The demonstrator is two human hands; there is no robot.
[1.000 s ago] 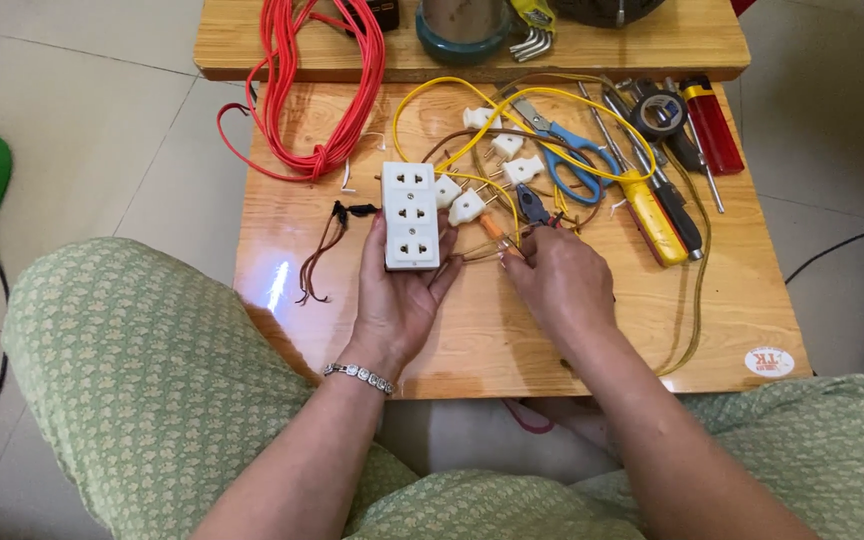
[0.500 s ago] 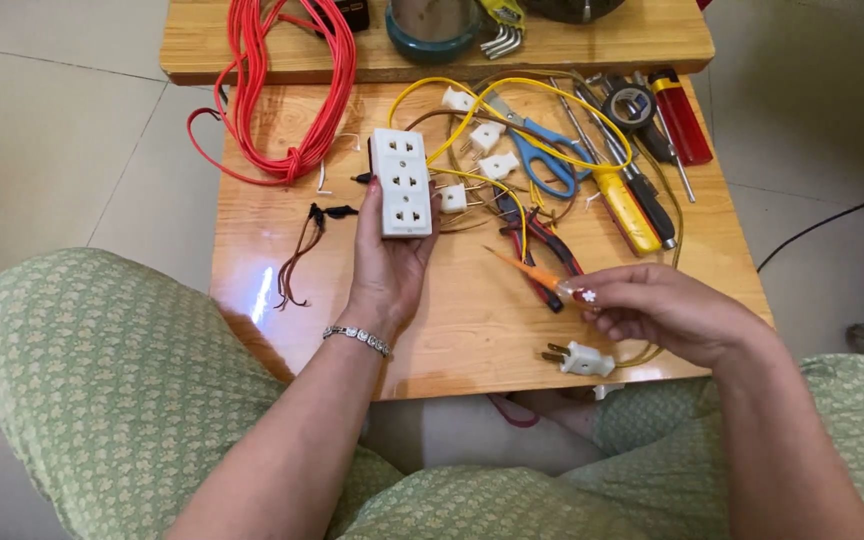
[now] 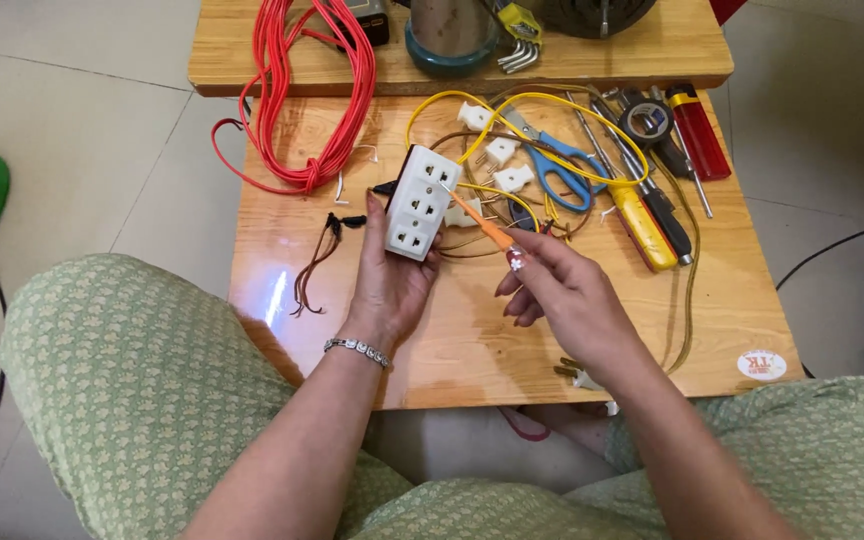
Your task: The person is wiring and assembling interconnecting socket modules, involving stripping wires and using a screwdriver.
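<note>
Head cam: left hand [image 3: 392, 285] is wrapped around a white socket block [image 3: 422, 203], holding it tilted above the wooden table [image 3: 472, 350]. Right hand [image 3: 562, 295] pinches an orange-handled screwdriver [image 3: 484, 228], tip at the block's right edge, maybe touching, hard to tell. Blue scissors [image 3: 557, 170] and yellow wire [image 3: 512, 105] lie just beyond the right hand; red cable coil [image 3: 317, 90] sits beyond the left.

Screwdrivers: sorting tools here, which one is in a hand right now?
The slim orange screwdriver, pinched by the right hand, tip at the white socket block; the others lie on the table.
</note>
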